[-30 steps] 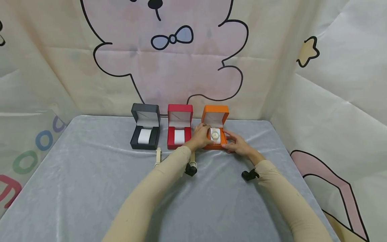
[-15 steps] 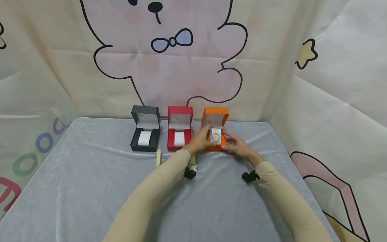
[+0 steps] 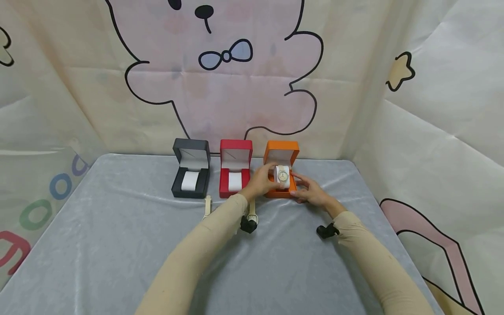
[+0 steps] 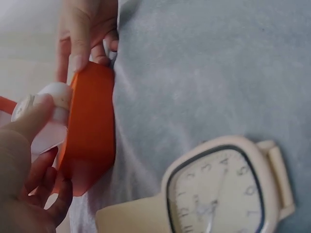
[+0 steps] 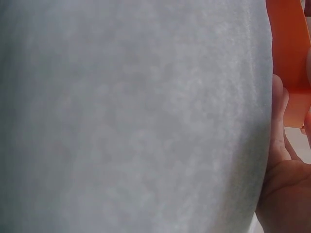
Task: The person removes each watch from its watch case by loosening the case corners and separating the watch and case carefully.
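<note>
At the back right of the table stands an orange watch box (image 3: 272, 195) with its lid raised. My left hand (image 3: 258, 181) pinches the white watch cushion (image 4: 57, 91) between thumb and fingers. A cream-strapped wristwatch (image 3: 282, 176) is wrapped around it, dial toward me. The cushion sits tilted, partly raised above the box rim. In the left wrist view, my left thumb lies over the cushion and other fingers curl by the box's end. My right hand (image 3: 313, 192) holds the box's right side, thumb at the front corner and fingers along the side.
A red watch box (image 3: 224, 181) and a black watch box (image 3: 178, 183), both open with white cushions, stand to the left. Two cream-strapped watches lie in front: one watch (image 3: 208, 204) partly under my left forearm, another watch (image 4: 214, 194) close below my left wrist.
The cushion with the wristwatch has risen slightly and shifted right in the orange box. Both hands stay at the box. The head view has tilted a little upward.
</note>
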### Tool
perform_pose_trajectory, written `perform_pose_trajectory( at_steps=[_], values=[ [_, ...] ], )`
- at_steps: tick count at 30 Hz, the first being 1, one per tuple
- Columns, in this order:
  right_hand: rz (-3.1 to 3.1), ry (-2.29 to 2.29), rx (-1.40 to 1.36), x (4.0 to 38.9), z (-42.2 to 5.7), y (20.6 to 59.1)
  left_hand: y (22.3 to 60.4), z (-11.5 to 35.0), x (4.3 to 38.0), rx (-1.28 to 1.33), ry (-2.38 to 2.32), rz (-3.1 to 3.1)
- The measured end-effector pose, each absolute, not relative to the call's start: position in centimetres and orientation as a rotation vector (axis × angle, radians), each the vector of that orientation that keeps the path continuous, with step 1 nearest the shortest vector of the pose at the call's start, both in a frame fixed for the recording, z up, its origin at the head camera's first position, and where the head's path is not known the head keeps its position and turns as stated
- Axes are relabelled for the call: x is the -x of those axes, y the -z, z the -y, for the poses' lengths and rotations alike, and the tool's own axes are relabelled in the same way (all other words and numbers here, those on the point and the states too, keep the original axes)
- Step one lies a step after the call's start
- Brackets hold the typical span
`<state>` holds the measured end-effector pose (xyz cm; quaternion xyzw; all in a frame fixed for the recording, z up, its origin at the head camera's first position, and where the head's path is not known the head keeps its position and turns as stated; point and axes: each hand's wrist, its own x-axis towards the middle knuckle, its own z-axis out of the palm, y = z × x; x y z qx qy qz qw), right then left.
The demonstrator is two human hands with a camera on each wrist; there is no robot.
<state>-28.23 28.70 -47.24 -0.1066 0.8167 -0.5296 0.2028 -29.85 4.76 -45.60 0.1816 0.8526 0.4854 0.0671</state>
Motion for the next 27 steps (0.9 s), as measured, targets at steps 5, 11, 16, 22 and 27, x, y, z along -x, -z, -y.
perform_pose_trajectory(
  at_steps=[5,11,16,22,27],
  values=[
    [-2.288,1.462,0.275,28.3,-28.7,47.1,45.1,-4.4,30.1,-0.562,-1.525,-2.511],
    [-2.270,1.455,0.257,28.0,-28.5,47.2,44.7,-4.3,30.0,-0.548,-1.566,-2.467],
    [-2.269,1.465,0.247,27.9,-28.4,47.3,44.4,-4.3,29.7,-0.525,-1.553,-2.475],
    [-2.295,1.456,0.313,28.1,-28.5,47.2,43.8,-4.3,29.5,-0.513,-1.534,-2.493],
    [-2.290,1.456,0.284,28.1,-28.7,47.3,43.2,-4.3,29.1,-0.553,-1.509,-2.465]
  ],
)
